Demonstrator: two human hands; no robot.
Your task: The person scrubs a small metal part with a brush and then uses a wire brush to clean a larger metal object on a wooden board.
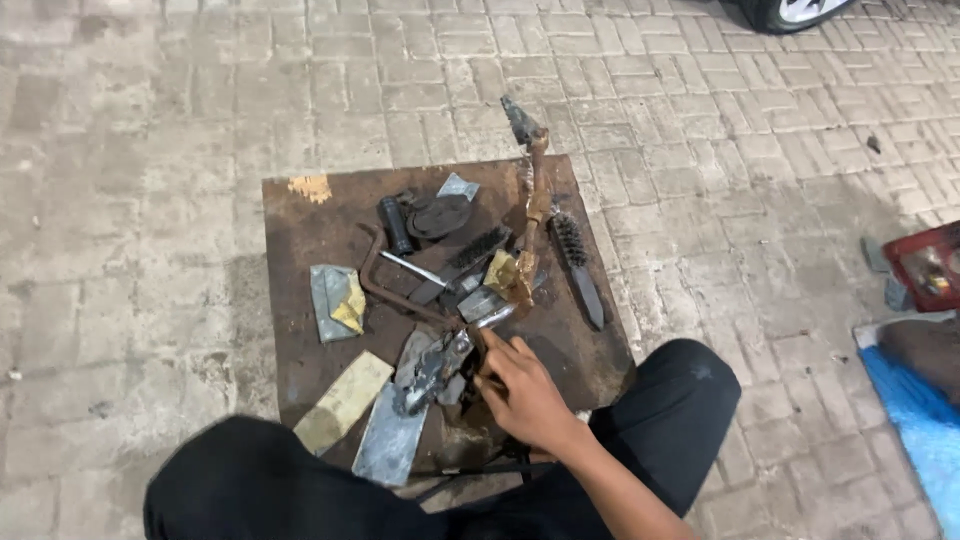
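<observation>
surface: rusty metal plate (300, 215) laid on paving, tools scattered.
right hand (520, 390): fingers curled on grimy metal part (437, 370), long axis near-left to far-right.
left hand: not seen.

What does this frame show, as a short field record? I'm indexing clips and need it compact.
setting: brick paving, seen from above
surface: rusty metal plate on the ground
right hand: on a dark metal tool at the plate's near edge; grip unclear
left hand: not in view
on plate: wire brush, bent rod, black cylinder, flat metal pieces
person: black trousers, knees either side of the plate
right edge: red box, blue sheet
top right: car tyre
</observation>
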